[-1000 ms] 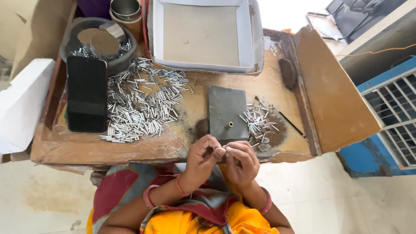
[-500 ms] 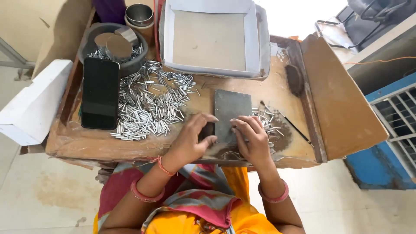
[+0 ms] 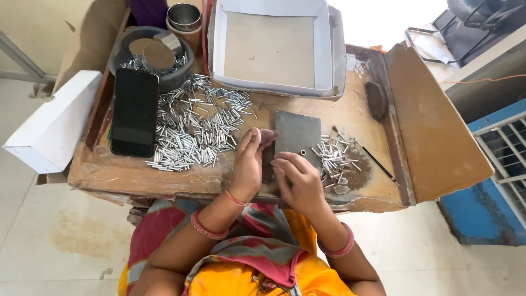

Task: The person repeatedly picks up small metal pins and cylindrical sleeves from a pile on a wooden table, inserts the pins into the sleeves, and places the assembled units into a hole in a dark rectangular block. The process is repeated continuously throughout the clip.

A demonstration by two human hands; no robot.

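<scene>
We see both hands at the near edge of the worn wooden tray (image 3: 164,178), on either side of the grey metal plate (image 3: 297,134). The left hand (image 3: 249,164) stands on edge against the plate's left side, fingers straight and together, tips touching its upper left corner; it grasps nothing that we can see. The right hand (image 3: 298,178) lies over the plate's near edge, fingers curled down onto it; whether it pinches a pin underneath we cannot tell. The plate lies flat, with a small hole (image 3: 303,152) just beyond the right fingertips. Just right of the plate sits a small heap of silver pins (image 3: 337,159) on a dark stain, with a thin black rod (image 3: 378,163) lying past it. Left of the left hand spreads the large heap of pins (image 3: 197,129), and a black phone (image 3: 134,112) lies flat at its left edge. Farther back sit a round dark bowl (image 3: 123,55) holding pins and metal discs, a steel cup (image 3: 184,16), and a shallow white cardboard box (image 3: 274,46). A white block (image 3: 52,123) lies off the tray's left side.
</scene>
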